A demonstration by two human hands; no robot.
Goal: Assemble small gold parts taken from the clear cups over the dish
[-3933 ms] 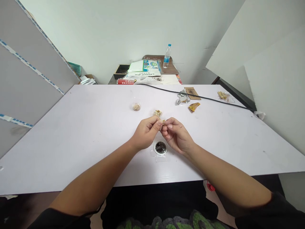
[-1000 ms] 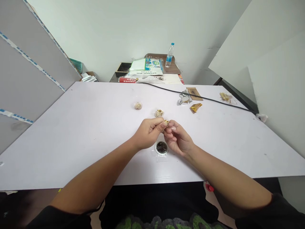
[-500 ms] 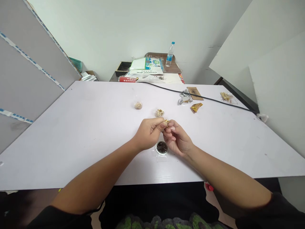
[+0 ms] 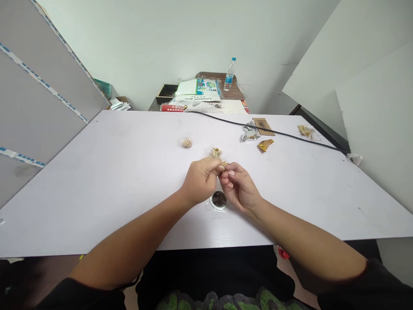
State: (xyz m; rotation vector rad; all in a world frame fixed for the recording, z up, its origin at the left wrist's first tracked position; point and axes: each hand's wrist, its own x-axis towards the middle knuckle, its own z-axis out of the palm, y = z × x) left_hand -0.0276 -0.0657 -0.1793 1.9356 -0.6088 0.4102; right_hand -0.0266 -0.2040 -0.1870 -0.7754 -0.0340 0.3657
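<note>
My left hand (image 4: 204,178) and my right hand (image 4: 241,185) meet over the middle of the table, fingertips pinched together. Between them shows a small gold-coloured piece (image 4: 225,163), mostly covered by the fingers, so its kind is unclear. Just beyond the left knuckles lies a little heap of gold pieces (image 4: 216,152) in clear wrapping. Below the hands, a round dark disc with a white rim (image 4: 219,199) lies on clear plastic film. To the far left of the heap, a small clear bag of thin pale pieces (image 4: 186,143) rests on the table.
A black cable (image 4: 219,119) crosses the table's back. Near it lie a silver wrapper (image 4: 250,132), a brown paper packet (image 4: 263,126), a gold wrapper (image 4: 265,145) and a bag of gold pieces (image 4: 305,131). Behind the table stands a water bottle (image 4: 229,76) on a brown tray (image 4: 238,93).
The hands stay together over the same spot. Just now the left thumb and the right fingers have shifted their pinch slightly, and less of the gold piece shows.
</note>
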